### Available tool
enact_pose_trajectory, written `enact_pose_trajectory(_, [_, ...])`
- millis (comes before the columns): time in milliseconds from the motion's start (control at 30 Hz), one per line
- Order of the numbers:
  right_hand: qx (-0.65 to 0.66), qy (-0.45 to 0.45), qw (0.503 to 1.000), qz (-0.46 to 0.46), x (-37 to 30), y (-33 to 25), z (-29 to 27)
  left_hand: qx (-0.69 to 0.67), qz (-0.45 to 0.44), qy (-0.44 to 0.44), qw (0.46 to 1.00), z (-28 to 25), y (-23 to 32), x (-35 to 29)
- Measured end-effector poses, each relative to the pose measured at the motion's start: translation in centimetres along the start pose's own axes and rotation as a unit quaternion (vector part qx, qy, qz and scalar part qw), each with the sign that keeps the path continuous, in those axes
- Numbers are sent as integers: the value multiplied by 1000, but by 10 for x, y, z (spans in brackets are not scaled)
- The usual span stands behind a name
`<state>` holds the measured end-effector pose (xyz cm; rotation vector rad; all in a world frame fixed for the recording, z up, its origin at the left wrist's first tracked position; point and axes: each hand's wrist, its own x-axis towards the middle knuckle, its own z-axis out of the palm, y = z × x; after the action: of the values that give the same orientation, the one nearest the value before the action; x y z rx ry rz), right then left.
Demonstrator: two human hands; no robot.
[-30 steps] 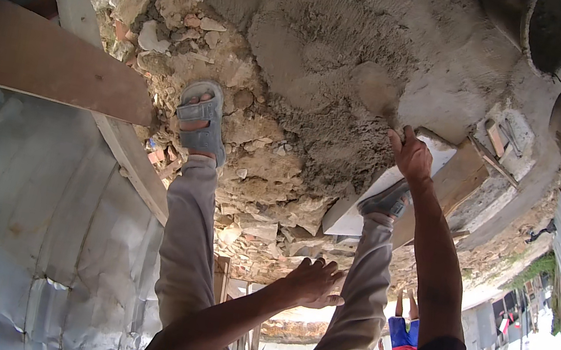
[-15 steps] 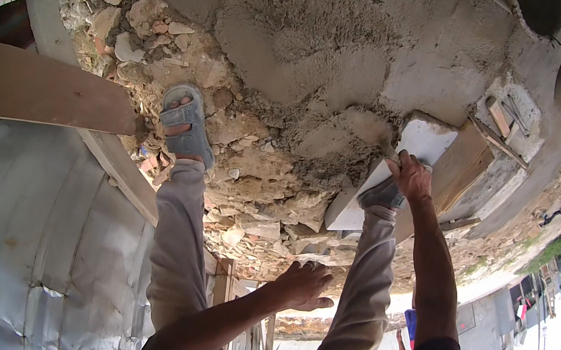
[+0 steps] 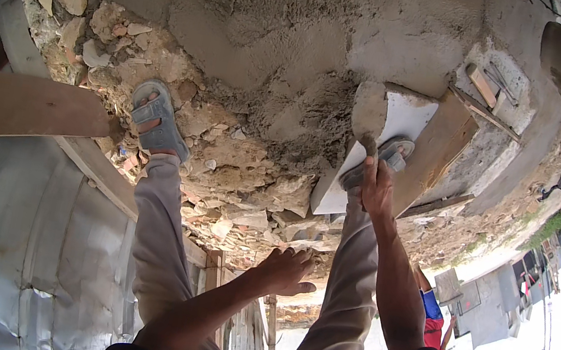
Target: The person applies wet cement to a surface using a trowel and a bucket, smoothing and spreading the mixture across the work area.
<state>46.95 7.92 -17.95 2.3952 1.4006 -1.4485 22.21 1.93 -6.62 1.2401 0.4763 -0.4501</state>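
Note:
My right hand (image 3: 378,188) grips the handle of a trowel (image 3: 369,112). Its mortar-coated blade points away from me, over the near edge of the wet concrete (image 3: 274,33). Under my right sandal and beside the blade lies a white-faced board (image 3: 408,113). My left hand (image 3: 283,270) hangs between my knees, holding nothing, its thumb out and its fingers loosely bent apart. Broken stones and rubble (image 3: 224,154) lie between my feet, against the edge of the concrete.
A curved wooden plank (image 3: 24,110) juts in from the left above corrugated metal sheeting (image 3: 13,219). To the right are a wood beam (image 3: 444,150) and a small wooden block (image 3: 481,85). Another person in red and blue (image 3: 432,323) is partly visible beyond my right arm.
The trowel's blade has come into clearer view beside the white board. My right hand has shifted slightly left in the picture; the whole view has shifted too. My left hand remains between my knees.

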Motion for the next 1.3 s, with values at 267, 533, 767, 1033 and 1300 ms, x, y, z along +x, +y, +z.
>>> enact_pose_trajectory(267, [191, -66, 935, 292, -52, 13, 43, 1, -5, -39, 999, -12, 6, 12])
enact_pose_trajectory(533, [77, -43, 989, 115, -66, 54, 62, 6, 6, -1, 1000, -3, 5, 6])
enact_pose_trajectory(767, [63, -20, 969, 238, -124, 87, 145, 6, 13, -16, 1000, 1, 7, 8])
enact_pose_trajectory(1033, [139, -38, 933, 330, -99, 25, 105, 0, -7, -4, 1000, 10, -6, -8])
enact_pose_trajectory(1300, [66, -156, 885, 433, -172, 64, 132, 8, -18, -70, 997, -6, -5, -10])
